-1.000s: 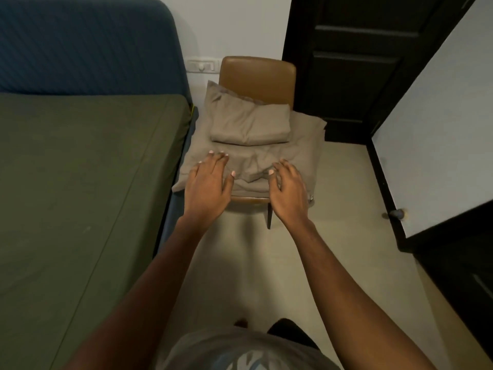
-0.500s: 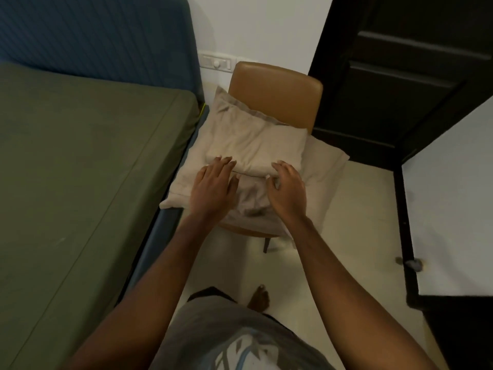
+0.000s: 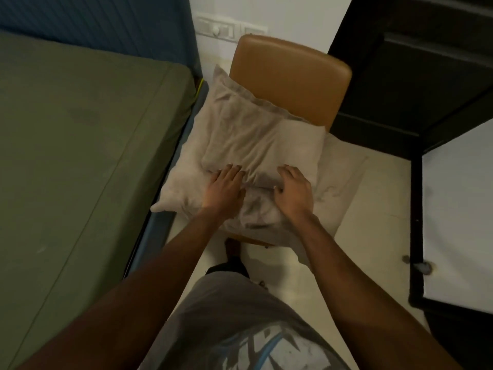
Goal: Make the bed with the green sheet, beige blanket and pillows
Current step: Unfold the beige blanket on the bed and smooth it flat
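The green sheet (image 3: pixel 80 142) lies flat over the mattress on the left. Beside the bed, a tan chair (image 3: pixel 288 76) carries the beige bedding. A beige pillow (image 3: pixel 261 137) rests on top of a paler, wider pillow (image 3: pixel 338 177), and crumpled beige blanket fabric (image 3: pixel 256 209) bunches at the chair's front edge. My left hand (image 3: pixel 224 188) lies palm down on the pile, fingertips at the near edge of the top pillow. My right hand (image 3: pixel 293 190) sits beside it at the same edge, fingers slightly curled. Neither hand has closed around the fabric.
A blue headboard (image 3: pixel 106 22) stands behind the bed. Wall switches (image 3: pixel 216 29) sit above the chair. A dark door (image 3: pixel 413 62) fills the back right, and a white-topped dark table (image 3: pixel 458 209) is close on the right. Pale floor runs between bed and table.
I have moved closer, so the chair and bedding look larger. Both hands slid forward from the crumpled fabric up to the near edge of the top pillow.
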